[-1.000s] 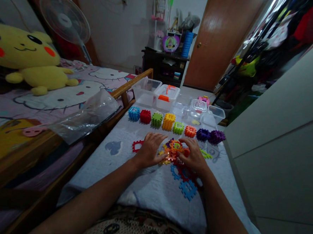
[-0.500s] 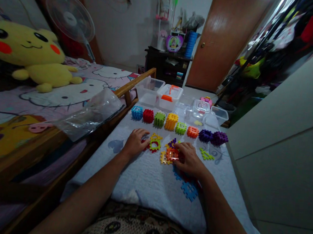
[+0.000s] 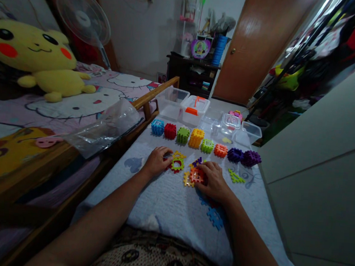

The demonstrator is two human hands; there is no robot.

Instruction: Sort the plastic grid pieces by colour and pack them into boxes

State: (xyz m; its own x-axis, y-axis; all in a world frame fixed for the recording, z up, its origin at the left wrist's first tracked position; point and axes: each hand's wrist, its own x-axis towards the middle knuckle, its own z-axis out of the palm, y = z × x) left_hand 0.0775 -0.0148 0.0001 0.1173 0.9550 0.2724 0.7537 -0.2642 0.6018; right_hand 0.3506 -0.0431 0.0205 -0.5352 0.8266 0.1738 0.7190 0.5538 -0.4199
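Fabric with a dark print covers the wearer's lap, the centre of this clock, with 12 straight ahead. A blue tile lies on the blue-grey cloth between 1 and 2, just short of the right forearm.

Near 1, the right hand curves over an orange window tile, fingers at its far side and thumb at its near corner; I cannot tell whether it pinches the tile or only rests there. At the orange tile's 8 o'clock, a yellow tile adjoins it; a purple piece sits at its 12.

Just left of 12, the left hand lies low, its fingers bent beside a lime ring-shaped tile; whether they grip anything is hidden. A yellow piece touches the ring's far edge. A lime frame piece lies alone past the right hand.

Beyond, a row of stacks runs from a blue stack near 12 to a violet stack past 1. Behind it stand clear tubs, one a box with orange latches. Toward 11, a yellow plush sits on the bed, a fan behind it. Farthest, a brown door stands between 12 and 1.
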